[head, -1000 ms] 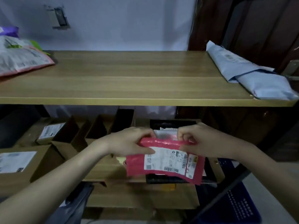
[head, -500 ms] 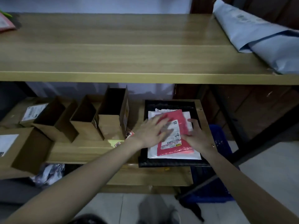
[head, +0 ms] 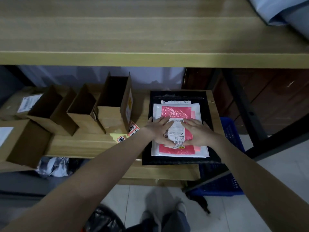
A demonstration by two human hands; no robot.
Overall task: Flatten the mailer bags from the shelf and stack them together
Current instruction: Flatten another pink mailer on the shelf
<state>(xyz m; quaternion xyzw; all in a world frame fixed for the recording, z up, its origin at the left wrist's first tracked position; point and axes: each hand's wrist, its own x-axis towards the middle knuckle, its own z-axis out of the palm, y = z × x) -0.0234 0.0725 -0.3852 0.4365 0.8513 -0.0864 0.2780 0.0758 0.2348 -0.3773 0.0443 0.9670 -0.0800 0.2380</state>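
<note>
Lower wooden shelf board (head: 93, 144) w/ light grain sits under a wider upper wooden shelf (head: 133, 30); pale floor tiles (head: 234, 215) below.

Stack, right end of lower shelf: flat black plastic mailer bag (head: 207, 104) at bottom, white plastic mailer bag (head: 197, 108) on it, a second white piece poking out at the far edge, glossy pink plastic mailer bag (head: 175, 112) w/ white printed shipping label (head: 176, 131) on top. Pink bag lies flat, roughly centred on the white one; a paler pink edge shows on its right side.

My left hand (head: 158, 129): palm down, fingers straight, pressing on the left part of the pink bag, over the label edge. No grasp.
My right hand (head: 196, 131): palm down, fingers straight, pressing on the right part of the pink bag. No grasp. Thumbs point toward each other near the label's near edge.

Left of stack: three open brown cardboard boxes (head: 113, 104) in a row, flaps up; more cardboard boxes w/ white labels further left. Yellow paper scrap w/ red-and-white stickers (head: 128, 134) near the boxes' near-right corner.
Upper shelf, far right: pale blue-grey plastic mailer bag (head: 287, 12), partly out of frame.
Blue plastic crate (head: 230, 131) right of and below the lower shelf. Crumpled grey-white plastic (head: 53, 166) under the shelf, left.
</note>
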